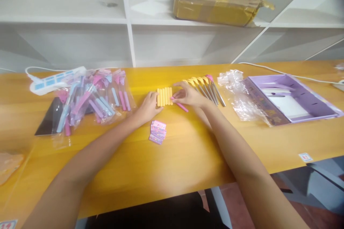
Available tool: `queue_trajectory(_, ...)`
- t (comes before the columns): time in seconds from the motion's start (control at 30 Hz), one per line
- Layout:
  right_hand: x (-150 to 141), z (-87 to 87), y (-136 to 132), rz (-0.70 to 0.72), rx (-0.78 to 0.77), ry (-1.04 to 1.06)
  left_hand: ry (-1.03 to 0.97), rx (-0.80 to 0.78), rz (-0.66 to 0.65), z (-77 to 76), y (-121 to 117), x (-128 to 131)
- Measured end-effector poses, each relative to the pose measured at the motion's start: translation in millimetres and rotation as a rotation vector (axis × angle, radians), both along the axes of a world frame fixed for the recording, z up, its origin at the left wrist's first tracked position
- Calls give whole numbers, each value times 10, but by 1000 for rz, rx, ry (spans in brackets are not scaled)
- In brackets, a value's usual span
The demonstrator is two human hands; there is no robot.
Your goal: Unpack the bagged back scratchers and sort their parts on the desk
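A row of yellow tube-like handles (164, 96) lies side by side on the table between my hands. My left hand (148, 107) grips the row's left side, fingers at the top and thumb near the bottom. At the right end, my right hand (189, 94) has its thumb over a pink handle (182, 107), which slants down to the right; part of the grip is hidden. Just right of that hand are several metal rods with yellow heads (200, 82) and one with a pink head (209, 77). Small pink and purple printed cards (157, 132) lie fanned below the row.
Bagged pink, blue and purple fork-headed tools (94, 96) and a white power strip (57, 80) are at left. To the right are crumpled clear bags (236, 93) and an open purple box (317, 114). A taped parcel (215, 5) sits on the shelf.
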State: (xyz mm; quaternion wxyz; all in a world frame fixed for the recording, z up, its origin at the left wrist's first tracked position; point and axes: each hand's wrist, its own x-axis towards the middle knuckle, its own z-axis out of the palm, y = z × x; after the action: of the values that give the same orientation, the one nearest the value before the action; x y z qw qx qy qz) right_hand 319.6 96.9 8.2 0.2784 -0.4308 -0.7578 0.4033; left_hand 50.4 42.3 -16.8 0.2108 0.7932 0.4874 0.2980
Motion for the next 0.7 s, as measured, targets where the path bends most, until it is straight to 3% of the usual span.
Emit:
queue_trajectory(0.17, 68, 92, -10, 54, 14, -222, -34, 4, -21, 1, -10, -7)
queue_trajectory(0.47, -93, -10, 3, 25, 140, -284, -54, -50, -45, 7, -28, 6)
queue_trajectory(0.7, 60, 150, 3, 63, 4, -339, -103, -51, 4, -70, -2, 24)
